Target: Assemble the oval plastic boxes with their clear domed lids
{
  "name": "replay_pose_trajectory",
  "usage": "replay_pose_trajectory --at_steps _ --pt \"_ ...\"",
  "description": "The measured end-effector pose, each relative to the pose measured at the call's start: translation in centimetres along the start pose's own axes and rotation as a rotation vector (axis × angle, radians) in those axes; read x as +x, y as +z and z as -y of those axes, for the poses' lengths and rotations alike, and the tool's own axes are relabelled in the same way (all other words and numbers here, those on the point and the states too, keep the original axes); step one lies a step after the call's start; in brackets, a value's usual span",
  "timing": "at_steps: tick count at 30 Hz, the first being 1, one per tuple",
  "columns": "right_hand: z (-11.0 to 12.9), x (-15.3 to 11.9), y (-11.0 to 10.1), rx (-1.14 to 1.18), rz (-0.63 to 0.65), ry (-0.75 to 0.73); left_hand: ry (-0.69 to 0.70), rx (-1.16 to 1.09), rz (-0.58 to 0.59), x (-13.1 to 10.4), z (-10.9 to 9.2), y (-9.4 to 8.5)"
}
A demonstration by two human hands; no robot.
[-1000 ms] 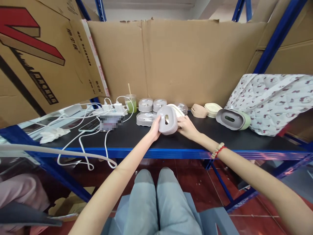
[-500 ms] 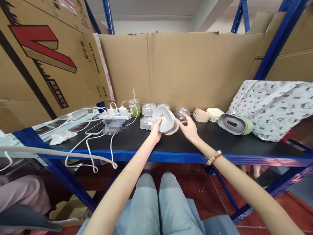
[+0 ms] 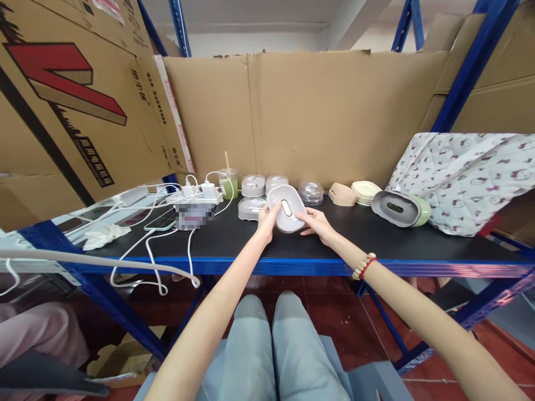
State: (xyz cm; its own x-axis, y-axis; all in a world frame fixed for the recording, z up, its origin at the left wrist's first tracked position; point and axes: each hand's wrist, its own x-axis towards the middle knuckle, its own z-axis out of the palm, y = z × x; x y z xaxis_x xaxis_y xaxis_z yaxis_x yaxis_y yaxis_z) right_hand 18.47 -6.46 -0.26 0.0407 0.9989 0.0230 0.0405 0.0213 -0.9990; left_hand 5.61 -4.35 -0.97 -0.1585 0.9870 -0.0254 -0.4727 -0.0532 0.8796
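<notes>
A light grey, rounded-square plastic lid (image 3: 295,201) with a pale oval slot in its middle is held up over the front of the table. My left hand (image 3: 267,223) grips its left edge, thumb lying on top near the slot. At the right edge my right hand (image 3: 318,225) has its fingers closed on the rim, thumb across the top. The undersides of the fingers are hidden behind the lid. Just beyond it on the tabletop stand clear-topped grey cases (image 3: 253,185) and clear plastic domes (image 3: 311,192).
Farther right are beige rounded pieces (image 3: 343,194), a stack of cream plates (image 3: 366,192), a green-and-grey slotted case (image 3: 400,209) and a patterned quilted bag (image 3: 463,184). To the left lie a power strip (image 3: 215,198), cables, a phone (image 3: 161,220) and a green drink (image 3: 229,186).
The lid has turned flatter toward me and shifted slightly right. My right hand, open beside it before, has closed on its right edge. The cream piece seen under the lid no longer shows.
</notes>
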Motion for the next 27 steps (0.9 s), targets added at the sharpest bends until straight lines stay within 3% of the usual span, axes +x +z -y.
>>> replay_pose_trajectory --at_steps 5,10,15,23,27 --pt "0.5 1.2 -0.9 -0.158 -0.007 0.059 -0.066 0.013 0.040 -0.1 0.1 0.0" --pt "2.0 4.9 -2.0 -0.487 -0.236 -0.070 -0.130 -0.044 0.062 -0.4 -0.3 0.2" --pt "1.9 8.7 -1.4 -0.930 -0.417 -0.193 -0.148 -0.098 0.092 -0.8 -0.6 0.4" --pt "1.1 10.7 -1.7 -0.937 -0.429 -0.236 -0.200 -0.152 0.164 -0.8 -0.7 0.5" --pt "1.2 9.6 -2.5 -0.736 -0.472 -0.475 -0.196 -0.209 0.198 -0.9 -1.0 0.6"
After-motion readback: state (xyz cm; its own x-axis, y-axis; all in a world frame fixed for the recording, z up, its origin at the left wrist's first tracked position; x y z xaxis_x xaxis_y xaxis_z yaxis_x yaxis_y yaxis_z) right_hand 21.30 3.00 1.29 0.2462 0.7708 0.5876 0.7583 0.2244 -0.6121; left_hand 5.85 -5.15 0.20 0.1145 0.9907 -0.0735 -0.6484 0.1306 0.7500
